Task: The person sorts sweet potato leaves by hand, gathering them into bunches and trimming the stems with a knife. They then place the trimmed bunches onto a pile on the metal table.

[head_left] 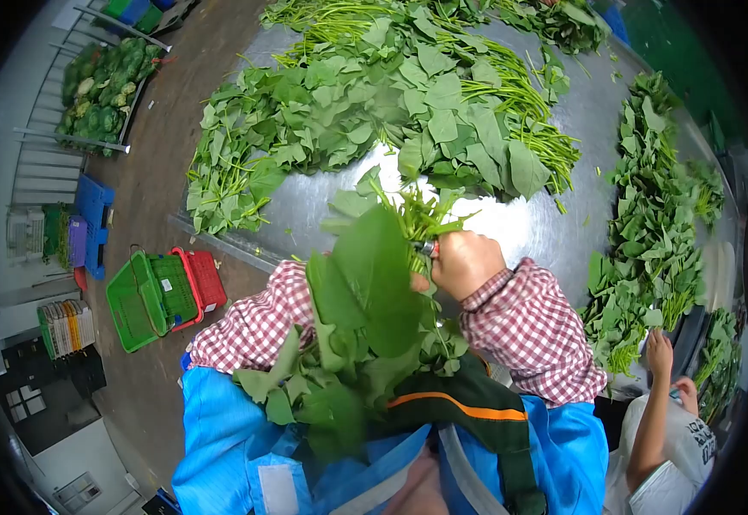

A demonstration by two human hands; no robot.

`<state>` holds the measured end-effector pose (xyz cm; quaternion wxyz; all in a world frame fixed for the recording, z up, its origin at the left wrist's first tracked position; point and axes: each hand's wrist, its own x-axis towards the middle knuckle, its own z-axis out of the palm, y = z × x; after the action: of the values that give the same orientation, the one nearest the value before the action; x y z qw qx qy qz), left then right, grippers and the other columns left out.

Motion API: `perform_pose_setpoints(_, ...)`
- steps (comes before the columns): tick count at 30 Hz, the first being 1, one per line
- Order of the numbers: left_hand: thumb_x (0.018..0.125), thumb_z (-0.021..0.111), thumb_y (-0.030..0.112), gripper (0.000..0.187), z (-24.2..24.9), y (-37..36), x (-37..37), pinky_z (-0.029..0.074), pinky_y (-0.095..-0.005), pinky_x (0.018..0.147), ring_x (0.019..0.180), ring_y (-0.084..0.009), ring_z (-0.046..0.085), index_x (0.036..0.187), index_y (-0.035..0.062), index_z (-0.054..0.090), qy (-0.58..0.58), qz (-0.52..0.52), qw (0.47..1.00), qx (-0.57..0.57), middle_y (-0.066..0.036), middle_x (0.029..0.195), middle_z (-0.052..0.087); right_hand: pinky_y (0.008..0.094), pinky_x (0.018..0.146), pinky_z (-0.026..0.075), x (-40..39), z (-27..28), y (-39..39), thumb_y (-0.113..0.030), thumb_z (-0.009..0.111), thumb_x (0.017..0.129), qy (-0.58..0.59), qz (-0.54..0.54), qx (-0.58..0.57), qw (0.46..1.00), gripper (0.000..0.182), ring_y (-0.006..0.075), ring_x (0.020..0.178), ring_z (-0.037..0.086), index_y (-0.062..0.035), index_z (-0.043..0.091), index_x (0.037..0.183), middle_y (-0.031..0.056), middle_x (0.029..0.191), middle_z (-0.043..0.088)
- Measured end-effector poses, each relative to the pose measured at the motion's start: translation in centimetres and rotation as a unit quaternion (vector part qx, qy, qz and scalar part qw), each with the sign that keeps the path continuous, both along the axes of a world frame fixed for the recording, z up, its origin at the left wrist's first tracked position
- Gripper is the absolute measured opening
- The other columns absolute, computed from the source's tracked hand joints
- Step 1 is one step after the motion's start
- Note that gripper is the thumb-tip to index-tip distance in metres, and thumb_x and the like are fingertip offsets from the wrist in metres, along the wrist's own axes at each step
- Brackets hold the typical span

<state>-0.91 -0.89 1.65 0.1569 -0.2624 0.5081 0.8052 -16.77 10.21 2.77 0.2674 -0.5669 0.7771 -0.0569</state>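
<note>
My right hand [464, 262] is closed around the stems of a bunch of green leafy vegetables [365, 300], held upright close to my chest. The big leaves hang down over my blue apron and hide my left hand; only its red-checked sleeve [249, 322] shows. A small red and metal object pokes out at my right fingers, too small to identify. Beyond the bunch, a large pile of loose leafy greens [374, 112] lies on the steel table [305, 210].
More greens [648, 232] line the table's right side. Another person's hand [659, 352] and white sleeve reach in at lower right. On the floor to the left stand green [142, 300] and red [202, 279] baskets, blue crates [95, 219] and a cart of vegetables [103, 86].
</note>
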Motion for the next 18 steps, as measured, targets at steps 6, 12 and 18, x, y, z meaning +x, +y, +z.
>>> perform_pose_setpoints(6,0.068,0.068,0.014,0.049,1.1,-0.1,1.0,0.042,-0.0322,0.079,0.086,-0.0164,0.055,0.112,0.0033,0.049,-0.046,-0.001,0.995,-0.084,-0.008,0.097,0.059,0.0396,0.058,0.049,-2.1,-4.0,4.1,-0.012,0.058,0.067,-0.012,-0.058,0.036,0.998,0.014,0.0327,0.062,0.06,-0.0022,0.058,0.077,0.0166,0.065,0.06)
perform_pose_setpoints(12,0.07,0.067,0.013,0.037,1.2,-1.4,0.7,0.043,-0.0272,0.069,0.077,-0.0113,0.053,0.102,0.0016,0.054,-0.069,0.052,0.99,-0.111,-0.005,0.087,0.06,0.041,0.056,0.048,-0.6,-0.4,3.4,-0.012,0.058,0.069,-0.051,-0.085,-0.149,0.984,0.012,0.0322,0.06,0.059,-0.0026,0.054,0.076,0.0159,0.065,0.059)
perform_pose_setpoints(18,0.069,0.062,0.009,0.039,3.0,-1.2,-1.4,0.044,-0.0271,0.071,0.077,-0.0107,0.052,0.105,-0.0001,0.051,-0.035,-0.035,0.927,-0.371,-0.005,0.086,0.059,0.0433,0.058,0.046,-0.1,0.6,0.1,-0.014,0.057,0.07,-0.058,-0.079,-0.109,0.989,0.013,0.0347,0.064,0.058,-0.0029,0.053,0.076,0.0166,0.067,0.058)
